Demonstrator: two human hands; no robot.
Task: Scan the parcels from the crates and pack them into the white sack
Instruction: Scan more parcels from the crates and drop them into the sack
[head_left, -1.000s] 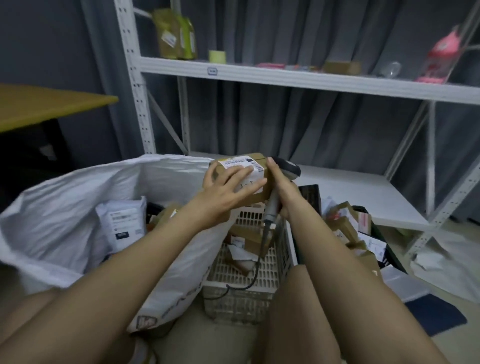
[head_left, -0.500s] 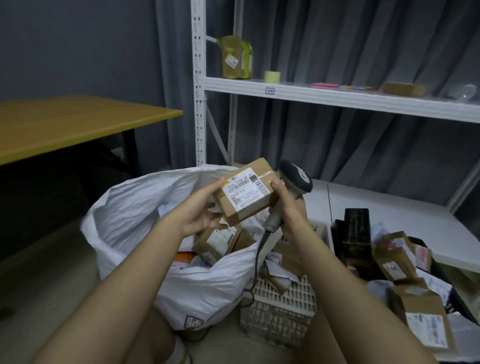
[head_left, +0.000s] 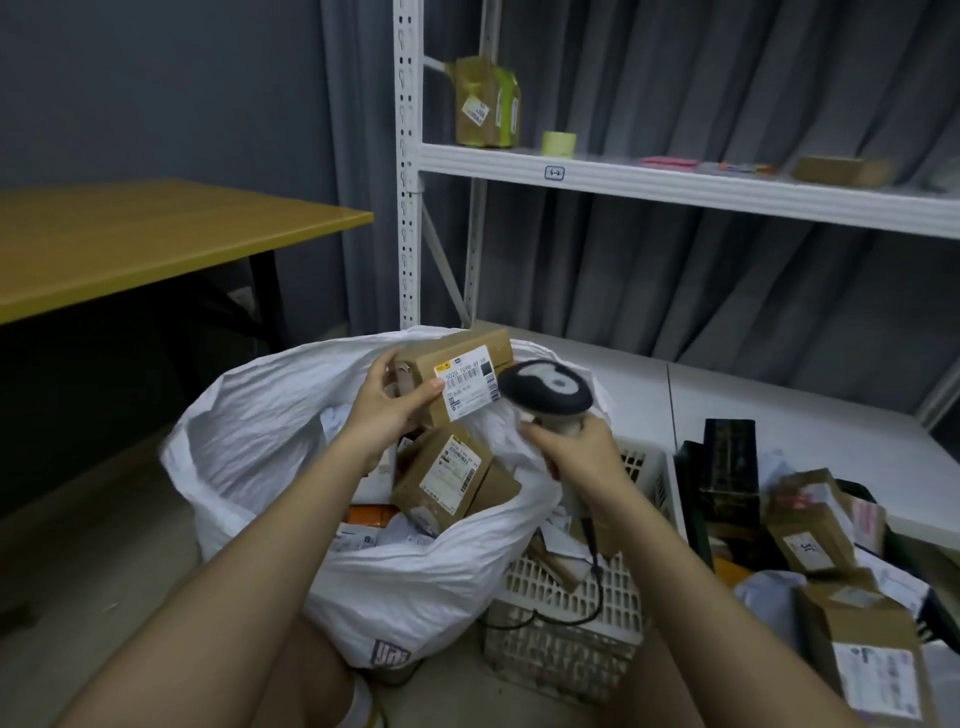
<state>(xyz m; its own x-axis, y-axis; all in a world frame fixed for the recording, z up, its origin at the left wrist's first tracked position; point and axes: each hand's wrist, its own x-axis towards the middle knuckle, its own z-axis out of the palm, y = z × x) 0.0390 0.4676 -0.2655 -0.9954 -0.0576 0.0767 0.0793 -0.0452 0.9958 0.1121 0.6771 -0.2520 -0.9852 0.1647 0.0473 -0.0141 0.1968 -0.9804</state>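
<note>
Small cardboard parcel (head_left: 457, 379) held above open mouth of white sack (head_left: 291, 447), shipping label facing camera. Judged light and stiff – flat faces give firm purchase; best held by short end, label left unobstructed. Left hand (head_left: 387, 410) grasps parcel's left end, thumb on label edge, forearm raised over sack. Right hand (head_left: 576, 452) clenched round handle of barcode scanner (head_left: 545, 389), head just beside label – cable trails into white crate (head_left: 566, 623).
</note>
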